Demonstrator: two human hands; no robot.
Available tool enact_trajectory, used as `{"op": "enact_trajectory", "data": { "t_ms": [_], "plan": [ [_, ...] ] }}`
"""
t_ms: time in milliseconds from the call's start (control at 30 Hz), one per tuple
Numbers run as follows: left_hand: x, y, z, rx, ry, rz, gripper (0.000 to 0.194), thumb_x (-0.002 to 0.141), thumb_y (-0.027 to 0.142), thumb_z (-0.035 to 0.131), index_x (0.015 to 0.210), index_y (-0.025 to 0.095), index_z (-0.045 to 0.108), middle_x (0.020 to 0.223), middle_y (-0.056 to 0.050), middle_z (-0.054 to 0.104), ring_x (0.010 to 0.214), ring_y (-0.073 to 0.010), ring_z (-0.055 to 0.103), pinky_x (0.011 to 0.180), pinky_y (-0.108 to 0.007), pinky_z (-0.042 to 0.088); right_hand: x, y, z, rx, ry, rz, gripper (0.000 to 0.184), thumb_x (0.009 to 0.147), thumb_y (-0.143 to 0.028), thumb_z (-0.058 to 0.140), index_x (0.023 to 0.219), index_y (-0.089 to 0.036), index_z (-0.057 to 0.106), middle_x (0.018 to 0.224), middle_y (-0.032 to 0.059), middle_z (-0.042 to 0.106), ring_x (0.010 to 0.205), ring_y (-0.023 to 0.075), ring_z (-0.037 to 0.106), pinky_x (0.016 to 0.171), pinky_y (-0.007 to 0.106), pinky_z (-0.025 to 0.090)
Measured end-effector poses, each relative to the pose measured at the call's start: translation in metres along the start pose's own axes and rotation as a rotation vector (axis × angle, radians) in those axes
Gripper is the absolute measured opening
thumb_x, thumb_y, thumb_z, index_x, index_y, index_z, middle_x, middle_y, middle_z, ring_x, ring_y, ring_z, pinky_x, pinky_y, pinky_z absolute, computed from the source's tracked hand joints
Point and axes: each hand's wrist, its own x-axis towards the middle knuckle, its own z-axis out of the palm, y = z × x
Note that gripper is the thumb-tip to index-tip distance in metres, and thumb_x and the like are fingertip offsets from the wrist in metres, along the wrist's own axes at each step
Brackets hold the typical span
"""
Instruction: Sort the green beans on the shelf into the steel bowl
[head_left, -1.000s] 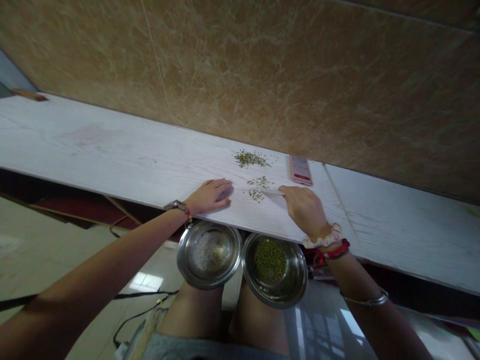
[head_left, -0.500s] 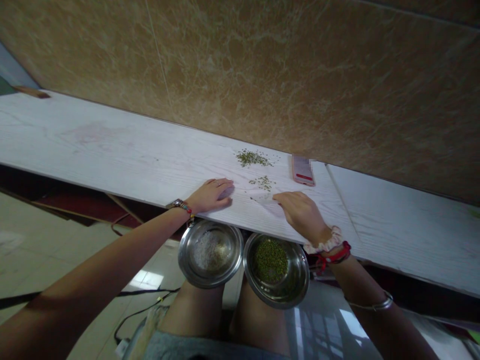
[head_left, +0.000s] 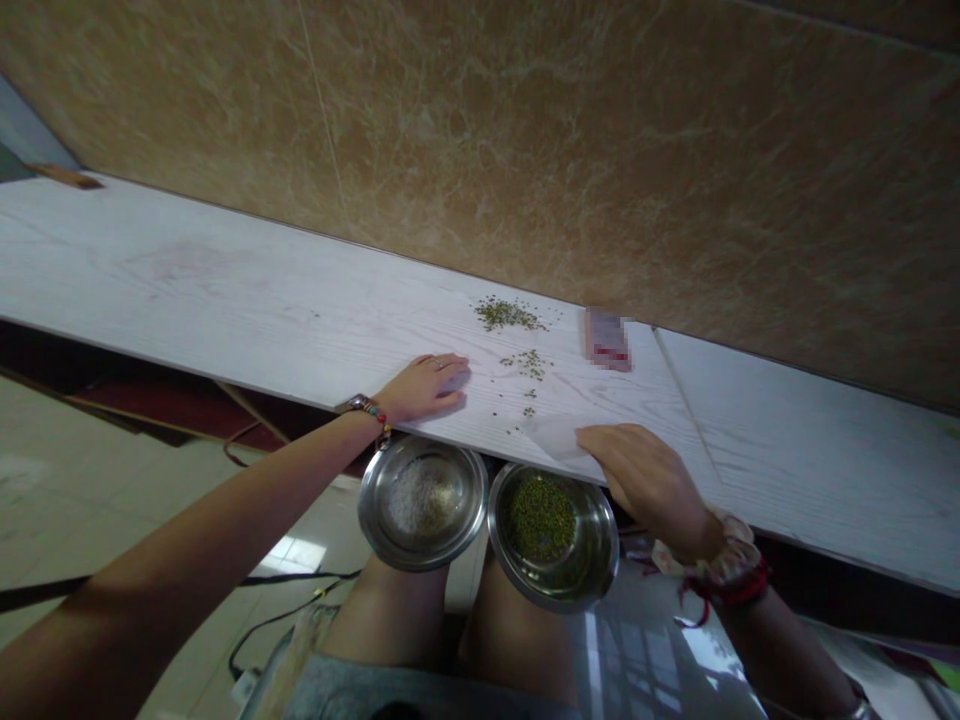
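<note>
Thin pale sheet (head_left: 553, 436) is held in R hand (head_left: 652, 480), pinched btwn thumb & fingers, at near edge of white tabletop (head_left: 300, 310); whether its whole edge is touching the top can't be told. L hand (head_left: 424, 388) is laid palm-down on same top, w/ nothing seen gripped, thumb held apart from fingers.

Green grains (head_left: 504, 313) are spread in a larger patch nr the wall (head_left: 487, 150), w/ a smaller patch (head_left: 531, 363) btwn that & the sheet; a few strays are scattered just beside sheet's tip. More green grains are held in R metal bowl (head_left: 596, 570), below tabletop edge; whitish bits are seen in L metal bowl (head_left: 373, 540), set beside it. Phone (head_left: 606, 342), partly pixelated, is placed nr wall, R of the patches. Wooden pc. (head_left: 69, 177) is seen at far L end.
</note>
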Motion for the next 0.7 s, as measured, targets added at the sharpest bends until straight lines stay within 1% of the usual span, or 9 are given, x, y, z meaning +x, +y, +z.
{"op": "enact_trajectory", "data": {
  "t_ms": [133, 233, 367, 467, 567, 700],
  "plan": [
    [0.000, 0.000, 0.001, 0.005, 0.002, 0.005, 0.041, 0.087, 0.039, 0.041, 0.123, 0.019, 0.046, 0.135, -0.010, 0.050, 0.124, -0.0220, 0.045, 0.102, -0.037, 0.035, -0.007, 0.002, -0.002, -0.040, 0.072, 0.034, 0.034, 0.080, 0.001, 0.044, 0.105, -0.018, 0.060, 0.091, 0.0064, 0.072, 0.086, 0.0180, 0.065, 0.076, 0.034, 0.051],
    [0.000, 0.001, 0.000, 0.007, -0.007, 0.002, 0.042, 0.087, 0.038, 0.041, 0.122, 0.016, 0.047, 0.134, -0.012, 0.050, 0.124, -0.0227, 0.045, 0.102, -0.038, 0.035, -0.005, 0.002, 0.000, -0.062, 0.098, 0.081, 0.032, 0.079, 0.002, 0.045, 0.102, -0.016, 0.059, 0.090, 0.0067, 0.072, 0.085, 0.0177, 0.065, 0.076, 0.033, 0.051],
    [0.000, 0.002, -0.002, 0.010, -0.017, -0.001, 0.042, 0.087, 0.038, 0.040, 0.121, 0.014, 0.048, 0.134, -0.013, 0.050, 0.124, -0.0229, 0.045, 0.102, -0.037, 0.035, 0.003, -0.002, 0.005, -0.052, 0.099, 0.070, 0.031, 0.079, 0.002, 0.045, 0.100, -0.015, 0.059, 0.089, 0.0070, 0.072, 0.083, 0.0180, 0.065, 0.074, 0.032, 0.051],
    [0.000, 0.002, -0.002, 0.010, -0.015, 0.002, 0.042, 0.087, 0.038, 0.039, 0.120, 0.014, 0.049, 0.134, -0.013, 0.051, 0.124, -0.0231, 0.045, 0.102, -0.038, 0.035, 0.004, -0.003, 0.004, -0.060, 0.102, 0.087, 0.030, 0.079, 0.002, 0.045, 0.100, -0.015, 0.058, 0.089, 0.0070, 0.071, 0.083, 0.0177, 0.066, 0.074, 0.032, 0.051],
    [0.000, 0.000, 0.000, 0.006, 0.000, 0.011, 0.041, 0.087, 0.038, 0.040, 0.121, 0.016, 0.048, 0.134, -0.012, 0.051, 0.124, -0.0223, 0.045, 0.102, -0.037, 0.036, -0.003, -0.002, -0.001, -0.059, 0.080, 0.100, 0.032, 0.078, 0.004, 0.045, 0.101, -0.016, 0.058, 0.089, 0.0066, 0.071, 0.084, 0.0177, 0.065, 0.076, 0.032, 0.051],
    [0.001, -0.001, 0.002, 0.008, 0.004, 0.018, 0.041, 0.087, 0.039, 0.040, 0.121, 0.017, 0.047, 0.135, -0.011, 0.050, 0.124, -0.0220, 0.046, 0.102, -0.037, 0.035, -0.015, -0.002, -0.006, -0.036, 0.032, 0.056, 0.033, 0.077, 0.003, 0.044, 0.101, -0.016, 0.058, 0.090, 0.0072, 0.071, 0.085, 0.0187, 0.065, 0.076, 0.033, 0.051]
  ]
}}
